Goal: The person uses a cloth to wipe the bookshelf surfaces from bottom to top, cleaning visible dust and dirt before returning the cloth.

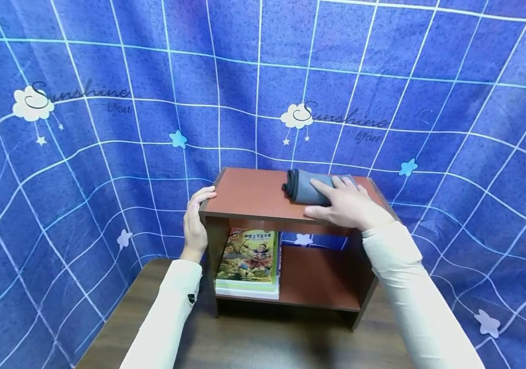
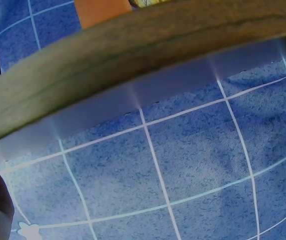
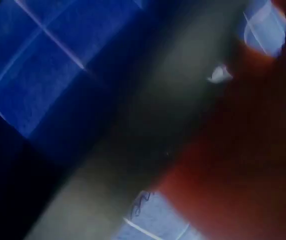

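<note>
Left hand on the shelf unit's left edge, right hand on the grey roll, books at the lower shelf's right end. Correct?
No: the books sit at the left end of the lower shelf, as the head view shows. Left hand on the shelf unit, right hand on the grey roll: both right.

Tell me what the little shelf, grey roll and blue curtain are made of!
The little shelf: smooth board, perhaps wood, judging by flat panels and darker edges. The grey roll: probably matte cloth; folded layers show at its end. The blue curtain: likely matte printed fabric; its lines ripple.
</note>
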The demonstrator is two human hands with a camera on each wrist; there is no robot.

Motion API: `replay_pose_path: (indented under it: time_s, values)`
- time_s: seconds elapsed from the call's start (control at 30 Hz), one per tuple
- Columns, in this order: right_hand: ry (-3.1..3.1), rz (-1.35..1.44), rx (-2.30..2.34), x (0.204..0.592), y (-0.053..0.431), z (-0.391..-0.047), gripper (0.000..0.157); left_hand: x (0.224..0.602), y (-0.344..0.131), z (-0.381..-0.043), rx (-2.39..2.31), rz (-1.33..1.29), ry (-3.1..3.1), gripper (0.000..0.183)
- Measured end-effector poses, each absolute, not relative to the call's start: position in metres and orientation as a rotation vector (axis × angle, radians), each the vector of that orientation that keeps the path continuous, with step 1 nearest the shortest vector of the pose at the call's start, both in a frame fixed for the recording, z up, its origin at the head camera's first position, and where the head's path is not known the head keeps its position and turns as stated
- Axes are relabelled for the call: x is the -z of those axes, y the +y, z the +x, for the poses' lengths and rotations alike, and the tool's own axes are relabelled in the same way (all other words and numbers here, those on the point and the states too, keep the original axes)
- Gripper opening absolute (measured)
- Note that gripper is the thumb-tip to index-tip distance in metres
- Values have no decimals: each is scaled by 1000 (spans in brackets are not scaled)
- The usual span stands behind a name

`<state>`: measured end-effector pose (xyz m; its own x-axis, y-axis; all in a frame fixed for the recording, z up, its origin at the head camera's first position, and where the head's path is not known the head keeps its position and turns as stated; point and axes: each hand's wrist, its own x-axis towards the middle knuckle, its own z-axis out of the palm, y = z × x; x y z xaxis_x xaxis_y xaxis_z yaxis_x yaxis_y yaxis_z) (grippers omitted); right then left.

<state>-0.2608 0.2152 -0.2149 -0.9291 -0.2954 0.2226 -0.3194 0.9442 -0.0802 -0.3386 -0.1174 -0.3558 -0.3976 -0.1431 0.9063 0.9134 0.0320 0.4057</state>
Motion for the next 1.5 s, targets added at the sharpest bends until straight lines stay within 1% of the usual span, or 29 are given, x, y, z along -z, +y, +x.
replay_pose_path:
  time_s: [0.07,0.1,0.2,0.33,0.4,0.47,0.57,0.63,0.7,0.73,0.8,0.83,0.93,0.97,1.0,1.03,1.07,1.17,1.23,1.4,1.5]
  values:
    - [-3056,400,-165,211,207,-266,72,351,-117,-332,1511,-846,-1424,46]
    - [-3075,389,-163,208,203,-269,67,348,-116,-328,1504,-850,-1422,46]
    - [-3142,450,-132,196,190,-279,59,343,-115,-321,1494,-862,-1434,44]
    - [-3285,539,-54,179,165,-293,59,346,-117,-320,1483,-841,-1469,45]
    - [-3380,453,13,169,150,-298,60,350,-118,-321,1485,-826,-1502,47]
    - [-3454,282,26,160,137,-302,62,356,-118,-324,1486,-801,-1551,50]
    - [-3455,10,3,153,118,-307,64,367,-121,-333,1523,-831,-1621,57]
    - [-3376,-121,-69,153,107,-310,62,374,-123,-339,1572,-875,-1666,69]
    - [-3285,-214,-192,156,98,-313,63,377,-124,-344,1655,-948,-1685,83]
    - [-3242,-236,-250,157,94,-315,65,377,-125,-345,1684,-981,-1702,87]
    - [-3198,-189,-292,161,85,-321,60,377,-128,-345,1753,-1022,-1709,87]
    - [-3191,-180,-331,162,81,-324,63,377,-129,-345,1780,-1042,-1712,85]
    - [-3274,-107,-336,166,65,-341,61,375,-133,-341,1800,-1034,-1765,63]
    - [-3305,-96,-335,167,60,-349,61,375,-133,-339,1815,-1019,-1776,63]
    - [-3327,-100,-350,169,55,-356,64,375,-133,-337,1827,-1002,-1784,66]
    - [-3334,-142,-408,169,51,-362,67,375,-132,-335,1840,-985,-1783,74]
    - [-3356,-116,-406,171,47,-368,68,375,-131,-334,1855,-960,-1784,83]
    - [-3349,-37,-425,174,36,-379,66,381,-129,-331,1896,-900,-1792,96]
    - [-3358,24,-444,176,29,-382,61,389,-129,-328,1892,-831,-1846,97]
    - [-3374,135,-410,180,20,-387,57,406,-128,-323,1859,-658,-1948,87]
    - [-3347,315,-267,181,21,-386,54,409,-126,-323,1870,-625,-1944,86]
